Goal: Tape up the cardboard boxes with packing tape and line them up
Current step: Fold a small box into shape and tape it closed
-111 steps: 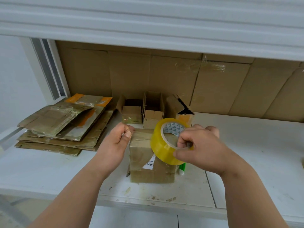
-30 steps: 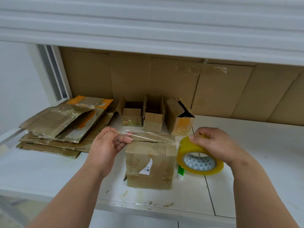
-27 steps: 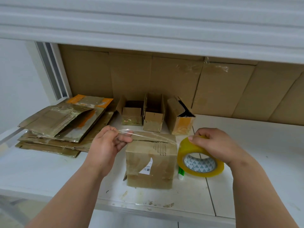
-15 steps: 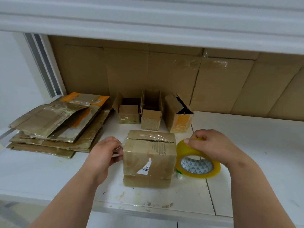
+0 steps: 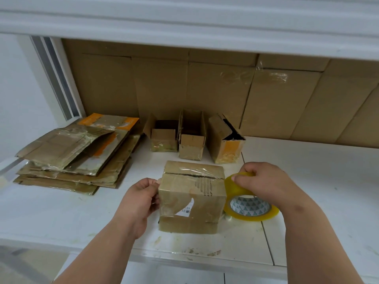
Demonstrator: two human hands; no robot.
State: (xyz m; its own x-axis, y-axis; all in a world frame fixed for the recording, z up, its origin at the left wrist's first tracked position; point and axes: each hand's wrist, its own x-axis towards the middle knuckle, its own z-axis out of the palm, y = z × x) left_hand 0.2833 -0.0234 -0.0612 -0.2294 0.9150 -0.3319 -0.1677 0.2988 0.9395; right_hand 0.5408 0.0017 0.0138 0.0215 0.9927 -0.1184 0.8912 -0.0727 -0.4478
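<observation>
A small closed cardboard box (image 5: 191, 198) stands on the white table (image 5: 320, 181) in front of me, with clear tape stretched across its top seam. My left hand (image 5: 141, 198) presses the tape end against the box's left side, thumb and fingers curled at the edge. My right hand (image 5: 264, 181) grips the yellow packing tape roll (image 5: 249, 208) right beside the box's right side, low near the table. The tape strip runs from the roll over the box top.
Behind the box stand three small open cardboard boxes (image 5: 191, 136) in a row against a cardboard-lined wall. A stack of flattened cartons (image 5: 75, 152) lies at the left. A white shelf (image 5: 184, 23) overhangs the table. Something small and green peeks out under the roll.
The tape strip, held in the air above the box a second ago, now lies on the box top. My left hand dropped to the box's left side; the roll sank lower at the right.
</observation>
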